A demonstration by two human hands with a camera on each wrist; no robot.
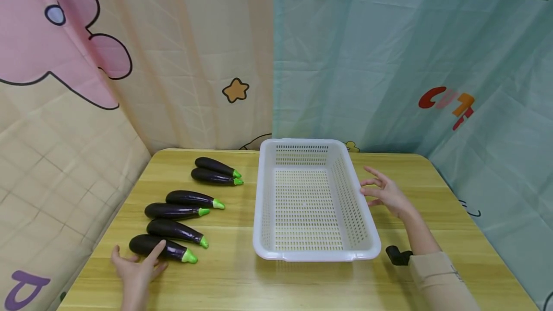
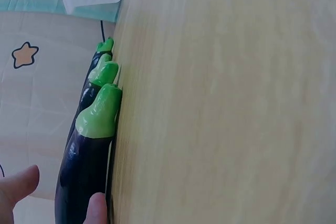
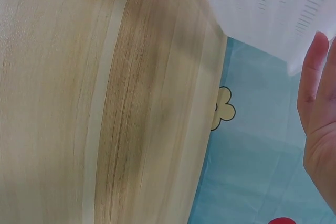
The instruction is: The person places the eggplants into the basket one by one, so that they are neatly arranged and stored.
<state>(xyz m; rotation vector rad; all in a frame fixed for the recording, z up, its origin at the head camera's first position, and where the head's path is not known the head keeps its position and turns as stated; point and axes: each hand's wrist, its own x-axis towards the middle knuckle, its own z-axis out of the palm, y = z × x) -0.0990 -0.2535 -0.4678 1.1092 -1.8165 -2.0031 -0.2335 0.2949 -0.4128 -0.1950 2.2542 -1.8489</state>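
Eggplant [image 1: 174,251]: nearest of six, lying on its side on the table [image 1: 224,282], toward the left edge, stem end pointing to the right edge.
Handling: judged light and fairly stiff; gloss suggests slick skin, likely to roll or slide if pushed from one side; breakage unlikely.
Hold: best across the thick middle, thumb and fingers on opposite flanks; cap [image 2: 98,114] looks a narrower, poorer purchase.
Look: near-black purple, shiny, blunt and full at one end; cap bright green, paler toward the body.
Left hand [image 1: 137,270]: digits spread about the eggplant, one lying over it; no closed grasp seen, firmness of contact cannot be told.
Other eggplants [image 1: 173,211]: five, same kind, ranged toward the far edge, two set apart nearest it.
Basket [image 1: 317,256]: white, perforated, right of them, its far end at the far edge.
Right hand [image 1: 389,197]: fingers loosely spread at the basket's right rim, not clenched.
Curtain [image 1: 345,61]: printed, beyond the far edge.
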